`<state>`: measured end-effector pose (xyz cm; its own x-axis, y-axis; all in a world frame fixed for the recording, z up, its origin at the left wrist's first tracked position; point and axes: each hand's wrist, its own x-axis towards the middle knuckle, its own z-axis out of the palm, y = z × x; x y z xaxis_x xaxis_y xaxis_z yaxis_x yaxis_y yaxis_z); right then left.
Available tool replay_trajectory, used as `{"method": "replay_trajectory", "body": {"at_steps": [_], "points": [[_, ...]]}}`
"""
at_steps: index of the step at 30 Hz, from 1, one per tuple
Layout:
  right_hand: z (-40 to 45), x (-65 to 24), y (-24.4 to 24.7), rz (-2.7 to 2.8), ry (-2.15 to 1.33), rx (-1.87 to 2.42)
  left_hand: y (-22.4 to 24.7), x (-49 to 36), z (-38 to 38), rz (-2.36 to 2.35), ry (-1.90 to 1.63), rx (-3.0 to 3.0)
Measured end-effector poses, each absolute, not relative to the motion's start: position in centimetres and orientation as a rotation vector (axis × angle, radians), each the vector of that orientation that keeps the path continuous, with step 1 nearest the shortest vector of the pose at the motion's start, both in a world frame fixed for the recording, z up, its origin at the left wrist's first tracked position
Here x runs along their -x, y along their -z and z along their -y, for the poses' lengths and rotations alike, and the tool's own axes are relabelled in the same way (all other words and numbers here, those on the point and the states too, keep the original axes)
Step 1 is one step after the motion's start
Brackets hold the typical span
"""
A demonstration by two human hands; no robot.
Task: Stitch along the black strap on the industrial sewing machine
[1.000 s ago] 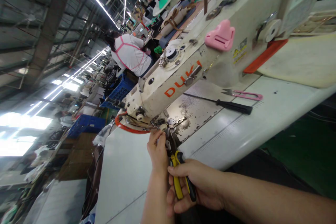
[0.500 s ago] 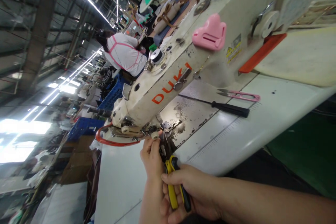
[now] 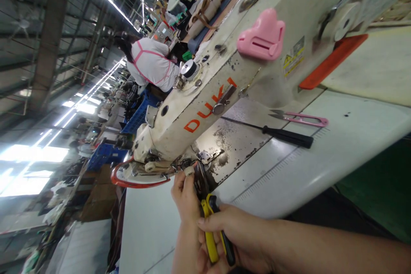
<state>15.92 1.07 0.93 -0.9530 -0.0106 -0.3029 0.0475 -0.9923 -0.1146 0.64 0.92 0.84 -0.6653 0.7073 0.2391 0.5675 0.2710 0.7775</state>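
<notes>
A cream sewing machine [image 3: 173, 126] marked DUKI stands across the middle. My right hand [image 3: 221, 231] is wrapped round the yellow and black handles of pliers [image 3: 210, 235], whose dark jaws reach the needle area. Beside the jaws, my left hand [image 3: 186, 192] has its fingers bent up at a small white knob [image 3: 189, 171] on the machine head; what the fingertips grip, if anything, is too small to tell. The metal presser foot parts [image 3: 207, 156] show just right of the jaws.
On the machine bed lie a black screwdriver [image 3: 289, 136] and pink-handled snips [image 3: 305, 119]. A pink plastic holder [image 3: 261, 36] sits on the machine arm. Farther back are a person in a white shirt [image 3: 154, 62], blue crates [image 3: 138, 113] and a cardboard box [image 3: 99, 195].
The view has shifted slightly, so the screwdriver and snips appear farther right. Both hands keep nearly the same pose, and the pliers remain in my right hand.
</notes>
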Motion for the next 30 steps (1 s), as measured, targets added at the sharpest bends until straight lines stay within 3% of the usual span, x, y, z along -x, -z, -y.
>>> {"method": "replay_trajectory", "body": {"at_steps": [16, 30], "points": [[-2.2, -16.1, -1.3, -0.237, 3.035, -0.399, -0.6, -0.1, -1.2, -2.384, -1.286, -1.161], [-2.4, -16.0, -2.9, -0.392, 3.009, -0.625, -0.1, 0.4, -1.4, -2.327, -1.338, -1.211]]}}
